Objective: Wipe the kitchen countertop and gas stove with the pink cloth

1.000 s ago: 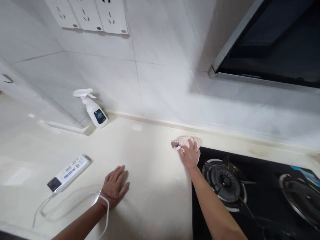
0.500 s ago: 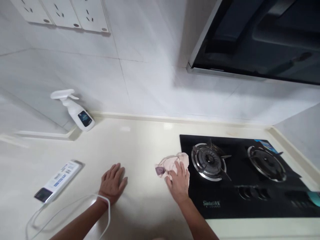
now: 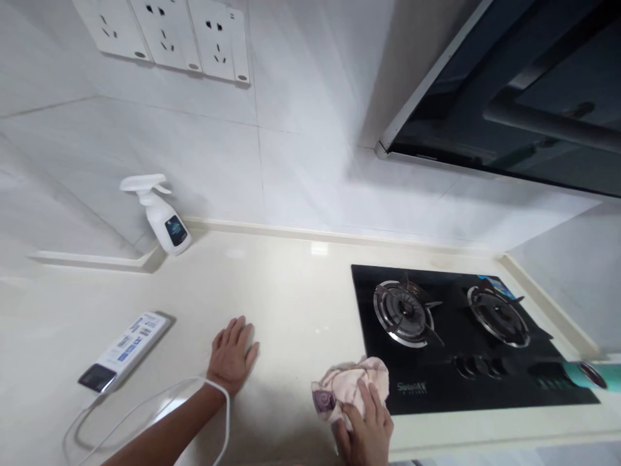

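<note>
A pink cloth with a purple patch at its left corner lies bunched on the pale countertop, its right side against the edge of the black gas stove. My right hand presses down on this cloth, fingers curved over its front part. To the left, my left hand rests palm down on the counter with its fingers stretched out and nothing in it. A white cable loops across my left wrist. It runs to a white power bank with a dark display lying left of that hand.
A white spray bottle stands in the back left corner. Wall sockets are above it. The dark range hood overhangs the stove's burners. A teal cylindrical object reaches over the stove's right end.
My right hand and the cloth have moved toward me along the stove's left edge. My left hand stays flat on the counter. The view has shifted slightly, showing more of the teal object.
</note>
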{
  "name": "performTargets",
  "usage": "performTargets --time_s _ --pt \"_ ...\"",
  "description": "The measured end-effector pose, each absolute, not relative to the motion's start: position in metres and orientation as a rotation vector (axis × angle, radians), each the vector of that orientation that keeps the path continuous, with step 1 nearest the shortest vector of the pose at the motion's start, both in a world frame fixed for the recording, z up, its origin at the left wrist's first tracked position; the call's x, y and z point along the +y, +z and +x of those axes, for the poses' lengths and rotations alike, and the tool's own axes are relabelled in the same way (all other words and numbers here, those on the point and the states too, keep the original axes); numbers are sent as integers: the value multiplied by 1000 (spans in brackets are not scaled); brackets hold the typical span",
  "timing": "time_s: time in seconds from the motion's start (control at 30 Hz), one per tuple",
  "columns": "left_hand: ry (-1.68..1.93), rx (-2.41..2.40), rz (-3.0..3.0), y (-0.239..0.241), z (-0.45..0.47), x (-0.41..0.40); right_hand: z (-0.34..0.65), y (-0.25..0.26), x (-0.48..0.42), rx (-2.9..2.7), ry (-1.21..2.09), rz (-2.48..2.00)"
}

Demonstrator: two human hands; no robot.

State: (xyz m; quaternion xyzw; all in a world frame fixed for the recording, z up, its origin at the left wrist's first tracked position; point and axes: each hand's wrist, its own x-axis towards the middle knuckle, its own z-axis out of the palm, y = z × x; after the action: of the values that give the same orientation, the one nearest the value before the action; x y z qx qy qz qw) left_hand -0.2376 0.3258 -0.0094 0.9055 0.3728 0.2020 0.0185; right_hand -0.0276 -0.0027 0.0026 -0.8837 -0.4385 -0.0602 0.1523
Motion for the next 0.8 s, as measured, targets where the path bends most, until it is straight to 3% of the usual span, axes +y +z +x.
performTargets --time_s 0.27,0.57,0.8 --pt "648 1159 2891 -14 -241 327 10 20 98 -1279 -208 -2542" --pt "677 1155 2974 -13 -248 328 133 25 244 -1356 -112 -2348" --pt "644 1141 2990 -9 -253 329 249 57 307 -734 -175 -2432"
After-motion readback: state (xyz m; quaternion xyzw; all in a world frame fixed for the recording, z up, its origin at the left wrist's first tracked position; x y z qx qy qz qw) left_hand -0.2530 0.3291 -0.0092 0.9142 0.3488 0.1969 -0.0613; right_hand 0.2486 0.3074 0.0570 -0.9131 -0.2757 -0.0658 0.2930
